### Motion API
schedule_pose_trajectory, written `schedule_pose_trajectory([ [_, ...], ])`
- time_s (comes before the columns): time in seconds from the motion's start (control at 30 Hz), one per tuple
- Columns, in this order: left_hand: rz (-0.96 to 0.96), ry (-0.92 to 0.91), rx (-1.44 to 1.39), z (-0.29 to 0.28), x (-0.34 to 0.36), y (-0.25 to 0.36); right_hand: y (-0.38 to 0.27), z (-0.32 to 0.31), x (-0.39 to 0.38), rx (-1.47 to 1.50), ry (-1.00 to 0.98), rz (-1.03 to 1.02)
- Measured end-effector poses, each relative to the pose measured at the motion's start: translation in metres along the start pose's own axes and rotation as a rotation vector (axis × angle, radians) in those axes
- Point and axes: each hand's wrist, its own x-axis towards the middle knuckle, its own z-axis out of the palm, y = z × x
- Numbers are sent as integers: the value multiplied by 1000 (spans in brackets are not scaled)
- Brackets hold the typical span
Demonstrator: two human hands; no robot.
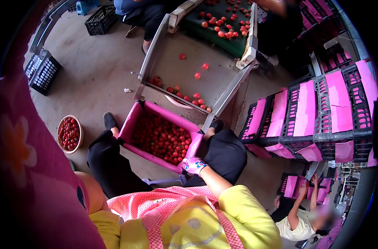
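Observation:
Between my knees stands a crate lined with pink sheeting (136, 111). It is filled with small red cherry tomatoes (162, 135). My right hand (194, 166), in a pink and white patterned glove, is closed on the crate's near right rim. My left hand is out of view; a pink flowered sleeve (21, 166) fills the left side close to the camera. Beyond the crate, a sloping metal chute (178, 76) carries several tomatoes, some gathered at its lower lip. Above it, a green conveyor belt (193, 31) bears more tomatoes.
A round tub (82, 135) of dark red tomatoes sits on the floor at left. Black crates (41, 72) stand farther left. Stacked pink-lined black crates (305, 110) rise at right. One person (296, 222) works at lower right; others are beside the conveyor.

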Motion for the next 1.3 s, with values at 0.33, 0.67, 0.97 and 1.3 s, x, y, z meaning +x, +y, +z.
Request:
schedule_pose_trajectory([
  [0.33,-373,-131,-296,8,-17,-3,-7,-8,-1,26,-26,2],
  [0.67,-593,-264,-630,33,-27,-1,-83,-136,-76,547,548,-464],
  [0.97,-701,-338,-690,44,-32,21,-185,-300,-207,616,1059,-1309],
  [1.3,-761,-418,-807,55,-36,13,-186,-310,-214,607,1077,-1390],
])
